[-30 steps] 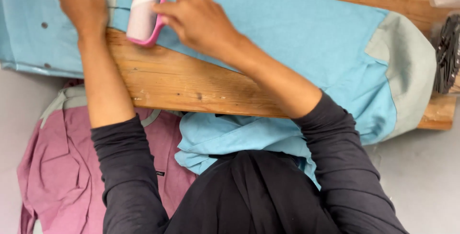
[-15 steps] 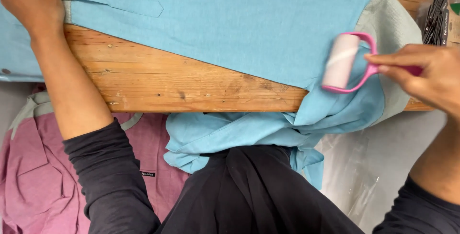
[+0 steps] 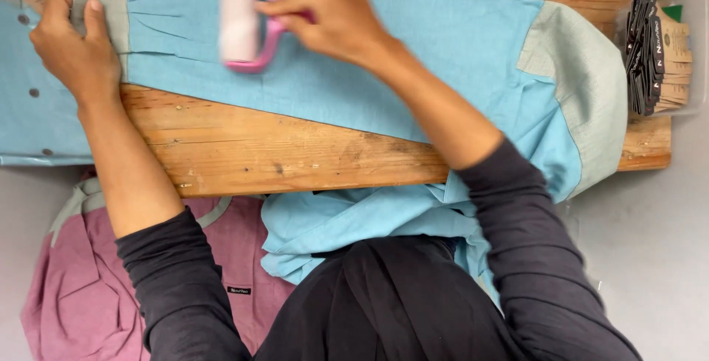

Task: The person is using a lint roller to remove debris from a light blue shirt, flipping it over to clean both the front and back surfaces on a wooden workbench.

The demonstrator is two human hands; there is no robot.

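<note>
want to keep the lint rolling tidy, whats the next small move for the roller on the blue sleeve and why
Probably roll the pink-framed lint roller rightward along the light blue cotton sleeve toward its grey-green cuff. The right hand holds it near the sleeve's left end, the left hand pins the fabric there, and the long stretch to the right lies flat.

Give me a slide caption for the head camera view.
Right hand runs pink lint roller over blue sleeve; left hand pins cuff.

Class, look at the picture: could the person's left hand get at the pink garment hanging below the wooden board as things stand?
Probably yes, once freed. The left hand is pressing the blue shirt's grey cuff onto the wooden board; the pink garment lies below the board's near edge, beside the left forearm, with nothing covering it.
</note>
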